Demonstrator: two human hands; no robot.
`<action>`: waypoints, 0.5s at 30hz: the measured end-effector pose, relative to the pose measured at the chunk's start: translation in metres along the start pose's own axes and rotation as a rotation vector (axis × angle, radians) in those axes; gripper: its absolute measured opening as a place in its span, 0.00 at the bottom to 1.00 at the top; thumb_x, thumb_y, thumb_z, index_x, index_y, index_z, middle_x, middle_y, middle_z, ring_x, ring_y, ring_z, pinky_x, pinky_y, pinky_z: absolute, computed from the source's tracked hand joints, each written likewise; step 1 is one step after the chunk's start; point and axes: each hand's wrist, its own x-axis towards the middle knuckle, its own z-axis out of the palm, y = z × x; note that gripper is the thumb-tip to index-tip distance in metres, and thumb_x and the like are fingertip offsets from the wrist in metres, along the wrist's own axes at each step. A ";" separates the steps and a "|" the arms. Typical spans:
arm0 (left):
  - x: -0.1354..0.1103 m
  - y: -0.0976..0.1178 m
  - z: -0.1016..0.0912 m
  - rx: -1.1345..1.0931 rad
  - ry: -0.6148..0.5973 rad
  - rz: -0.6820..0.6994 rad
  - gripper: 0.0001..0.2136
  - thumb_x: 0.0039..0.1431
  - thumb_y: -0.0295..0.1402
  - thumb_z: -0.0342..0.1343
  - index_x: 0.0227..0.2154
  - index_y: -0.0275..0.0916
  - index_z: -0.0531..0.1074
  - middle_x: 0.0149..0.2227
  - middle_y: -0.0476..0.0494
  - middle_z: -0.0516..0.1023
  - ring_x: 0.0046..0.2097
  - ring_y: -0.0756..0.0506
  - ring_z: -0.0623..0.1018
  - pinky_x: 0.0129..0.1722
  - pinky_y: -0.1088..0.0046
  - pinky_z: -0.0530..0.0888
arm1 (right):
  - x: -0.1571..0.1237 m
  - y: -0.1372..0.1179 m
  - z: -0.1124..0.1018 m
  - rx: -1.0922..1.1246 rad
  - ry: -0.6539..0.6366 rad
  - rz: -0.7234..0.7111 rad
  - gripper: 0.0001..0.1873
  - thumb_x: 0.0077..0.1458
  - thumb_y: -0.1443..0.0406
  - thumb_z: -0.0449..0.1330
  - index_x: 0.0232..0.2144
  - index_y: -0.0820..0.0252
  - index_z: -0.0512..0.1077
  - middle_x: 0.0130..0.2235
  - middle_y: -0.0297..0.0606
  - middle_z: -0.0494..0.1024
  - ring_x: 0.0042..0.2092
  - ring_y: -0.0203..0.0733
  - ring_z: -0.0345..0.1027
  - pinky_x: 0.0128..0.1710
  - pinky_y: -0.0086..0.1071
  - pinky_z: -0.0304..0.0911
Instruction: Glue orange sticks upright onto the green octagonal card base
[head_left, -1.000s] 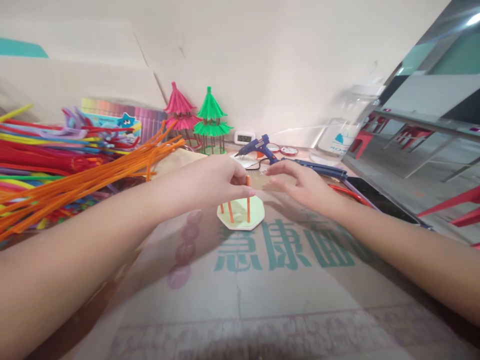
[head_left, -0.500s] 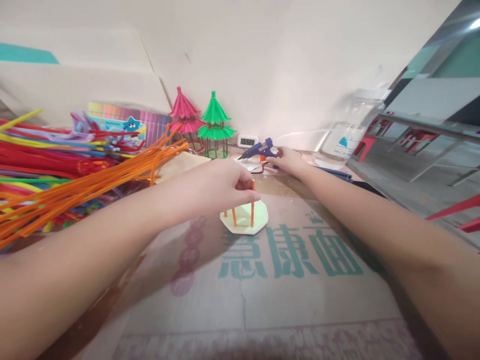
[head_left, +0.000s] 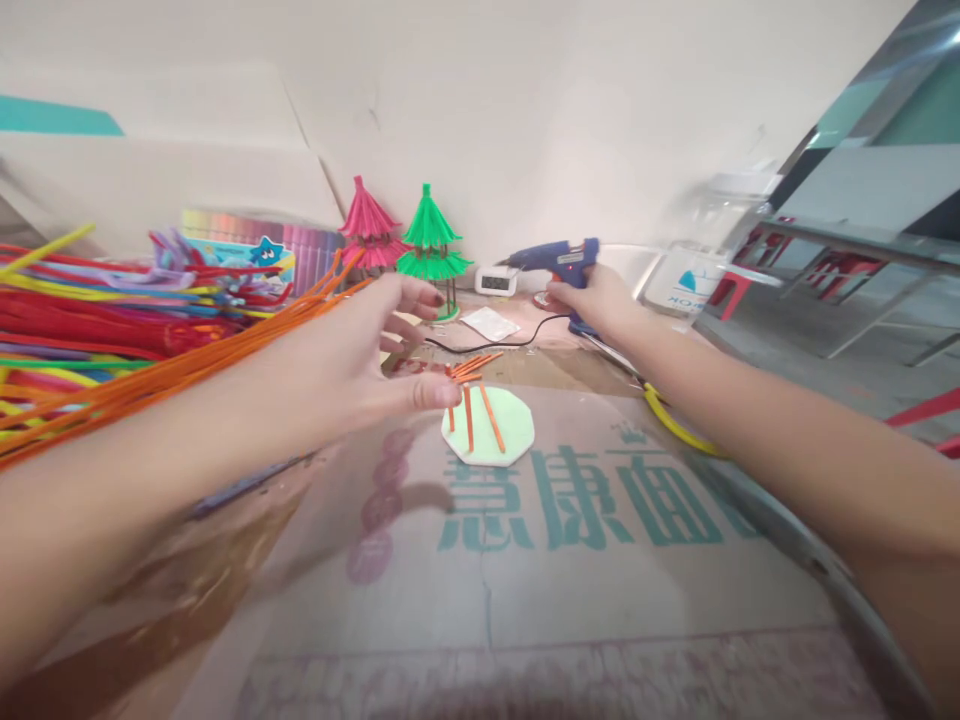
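My left hand [head_left: 375,350] hovers open, fingers spread, just left of a pale green octagonal base [head_left: 501,440]. Three short orange sticks [head_left: 469,415] stand on that base, one of them leaning. More cut orange sticks [head_left: 472,365] lie on the table just behind it. My right hand [head_left: 592,297] is raised at the back and grips a blue glue gun [head_left: 561,256], whose black cord [head_left: 495,345] trails across the table.
A big pile of coloured pipe cleaners [head_left: 112,320] fills the left side. A pink pagoda model [head_left: 367,228] and a green one [head_left: 430,240] stand by the wall next to a small white clock [head_left: 496,281]. A clear jar [head_left: 701,262] stands at the right; printed cardboard [head_left: 525,560] covers the table.
My left hand let go of the orange stick and opened; that stick now leans. My right hand took hold of the glue gun and lifted it off the table.
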 end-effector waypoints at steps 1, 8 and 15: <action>-0.002 -0.001 0.004 -0.006 0.011 -0.016 0.34 0.55 0.56 0.59 0.60 0.45 0.64 0.53 0.41 0.76 0.51 0.38 0.78 0.43 0.63 0.77 | -0.011 0.000 -0.010 0.041 0.007 -0.012 0.11 0.59 0.60 0.59 0.40 0.60 0.76 0.37 0.42 0.84 0.37 0.46 0.79 0.40 0.36 0.73; 0.051 0.002 0.001 0.086 -0.140 0.004 0.15 0.63 0.42 0.52 0.43 0.43 0.80 0.42 0.49 0.83 0.42 0.44 0.80 0.44 0.70 0.73 | -0.115 0.008 -0.039 0.415 -0.034 -0.091 0.16 0.62 0.51 0.59 0.31 0.54 0.78 0.33 0.39 0.84 0.36 0.47 0.79 0.44 0.41 0.74; 0.092 -0.011 0.029 0.032 -0.668 0.149 0.11 0.53 0.34 0.59 0.38 0.42 0.82 0.37 0.50 0.84 0.38 0.47 0.80 0.37 0.78 0.72 | -0.151 -0.017 -0.035 0.277 -0.406 -0.178 0.19 0.64 0.51 0.55 0.41 0.51 0.83 0.37 0.36 0.85 0.41 0.49 0.79 0.34 0.37 0.75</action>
